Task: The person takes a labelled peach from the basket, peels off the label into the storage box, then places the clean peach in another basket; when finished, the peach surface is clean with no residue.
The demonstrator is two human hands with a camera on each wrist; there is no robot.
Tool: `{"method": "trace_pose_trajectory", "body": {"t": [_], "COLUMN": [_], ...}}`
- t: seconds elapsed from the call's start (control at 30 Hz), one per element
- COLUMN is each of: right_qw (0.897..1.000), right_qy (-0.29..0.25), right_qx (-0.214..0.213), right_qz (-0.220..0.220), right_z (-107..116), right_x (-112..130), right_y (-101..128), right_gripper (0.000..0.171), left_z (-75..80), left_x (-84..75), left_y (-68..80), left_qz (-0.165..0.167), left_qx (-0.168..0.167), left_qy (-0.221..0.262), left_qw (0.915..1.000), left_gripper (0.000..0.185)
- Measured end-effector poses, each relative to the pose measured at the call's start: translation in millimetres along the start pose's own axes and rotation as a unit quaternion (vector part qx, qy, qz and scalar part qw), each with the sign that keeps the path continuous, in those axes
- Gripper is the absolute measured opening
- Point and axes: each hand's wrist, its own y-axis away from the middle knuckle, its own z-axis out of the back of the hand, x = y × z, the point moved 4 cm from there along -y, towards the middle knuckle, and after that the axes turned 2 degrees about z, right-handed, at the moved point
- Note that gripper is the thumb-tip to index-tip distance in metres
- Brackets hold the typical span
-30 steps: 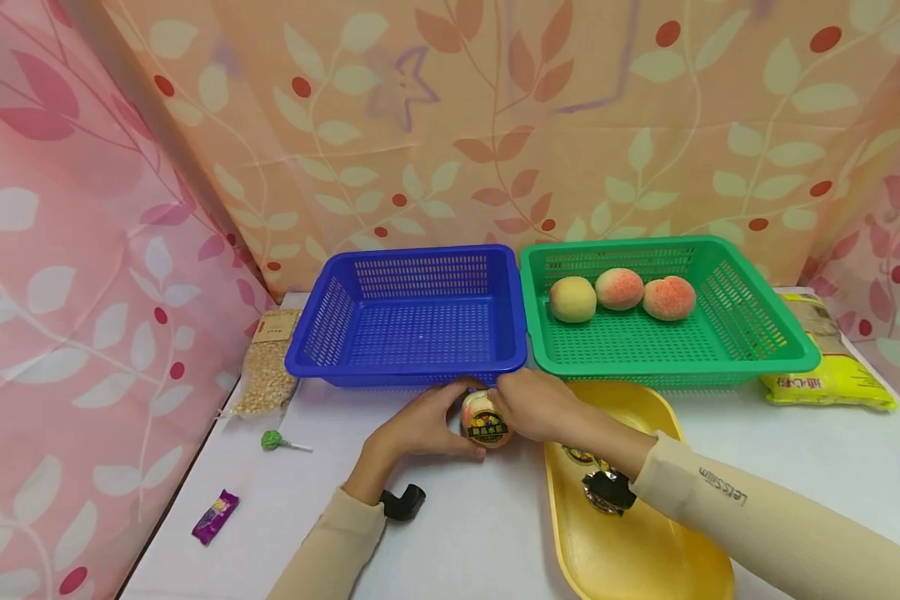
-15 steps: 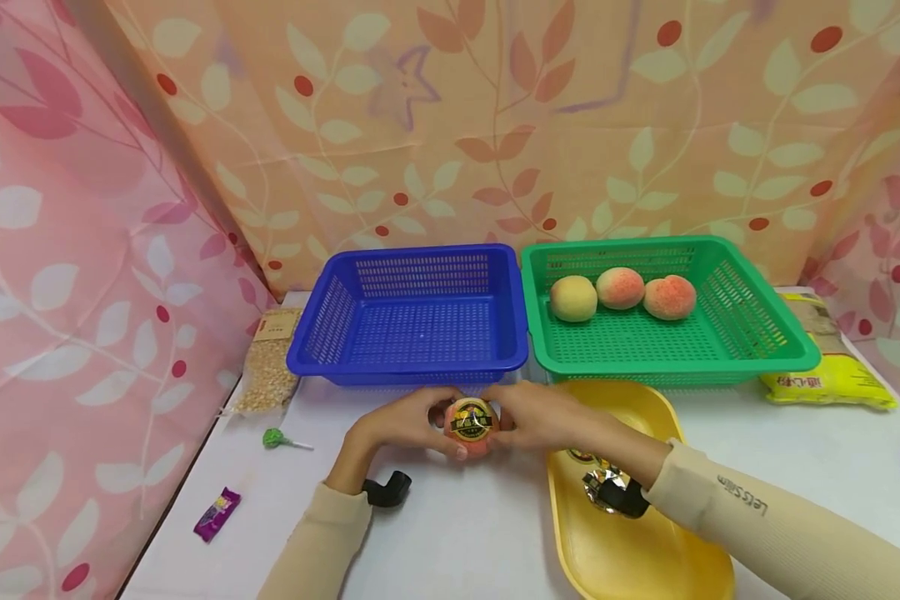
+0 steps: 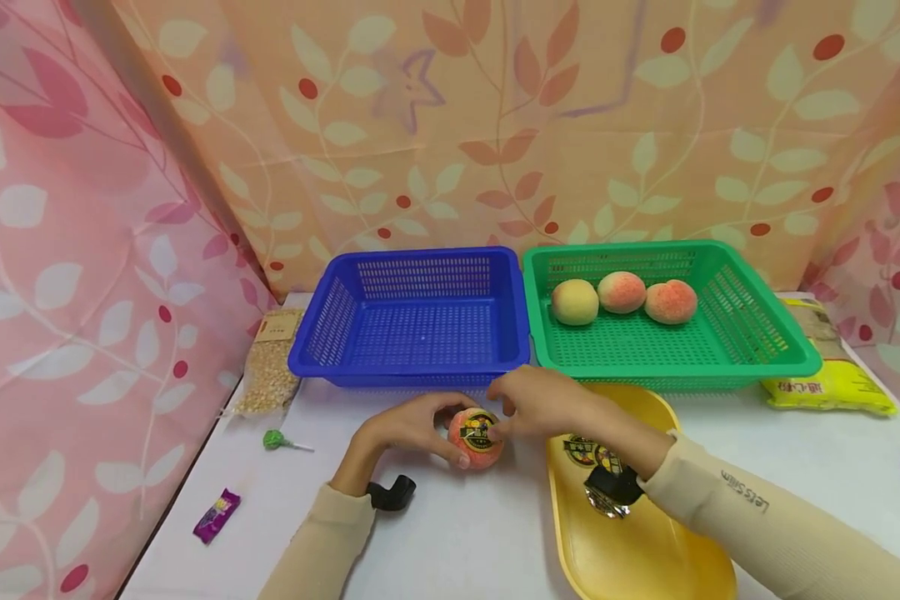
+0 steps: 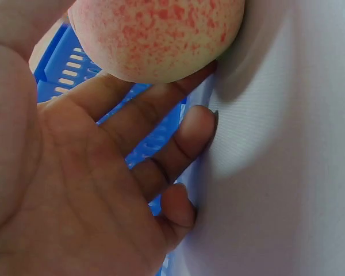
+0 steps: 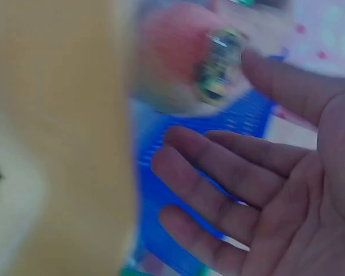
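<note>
In the head view a pink peach (image 3: 468, 457) sits low at the table, in front of the blue basket. My left hand (image 3: 408, 429) holds it from the left, thumb in front and fingers behind; the left wrist view shows the speckled underside of the peach (image 4: 161, 34). A round black-and-gold fruit label (image 3: 476, 427) lies on the peach's upper side. My right hand (image 3: 543, 404) is at the peach's right, its thumb right at the label's edge. Its other fingers (image 5: 201, 184) stand apart from the peach in the right wrist view.
A yellow tray (image 3: 645, 550) holds more labels (image 3: 581, 450) and a foil piece (image 3: 606, 504). Behind are an empty blue basket (image 3: 420, 333) and a green basket (image 3: 645, 354) with three peaches (image 3: 621, 292). A grain bag (image 3: 268, 367), lollipop (image 3: 273, 439), purple candy (image 3: 216, 517) and yellow packet (image 3: 825, 387) lie around.
The label turned up to face the camera and now tilts rightward. My right hand first covered the peach's right side, then gripped it, and has now lifted its fingers off; the left keeps hold.
</note>
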Motion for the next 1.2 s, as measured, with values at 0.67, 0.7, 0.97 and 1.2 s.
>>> {"method": "trace_pose_trajectory", "body": {"t": [0.67,0.7,0.97,1.2], "right_qw": [0.985,0.985,0.987,0.983], "right_qy": [0.009,0.01,0.002,-0.033], "right_qx": [-0.041,-0.039,-0.015,-0.015], "right_qz": [0.167,0.167,0.159,0.178], "right_z": [-16.7,-17.3,-21.3,-19.3], "right_x": [10.4,10.9,15.3,14.5], "right_y": [-11.5,-12.3,-16.7,-15.8], "right_gripper": [0.028,0.026,0.013,0.01], "left_z": [0.5,0.4,-1.3,-3.0], "left_x": [6.2,5.9,7.7,5.3], "left_y": [-0.8,-0.9,-0.1,-1.1], "left_qz": [-0.007,-0.008,-0.004,-0.007], "left_qx": [0.023,0.026,0.039,0.048], "left_qy": [0.02,0.022,0.021,0.021], "left_qw": [0.9995,0.9994,0.999,0.9986], "left_gripper": [0.061,0.06,0.059,0.054]}}
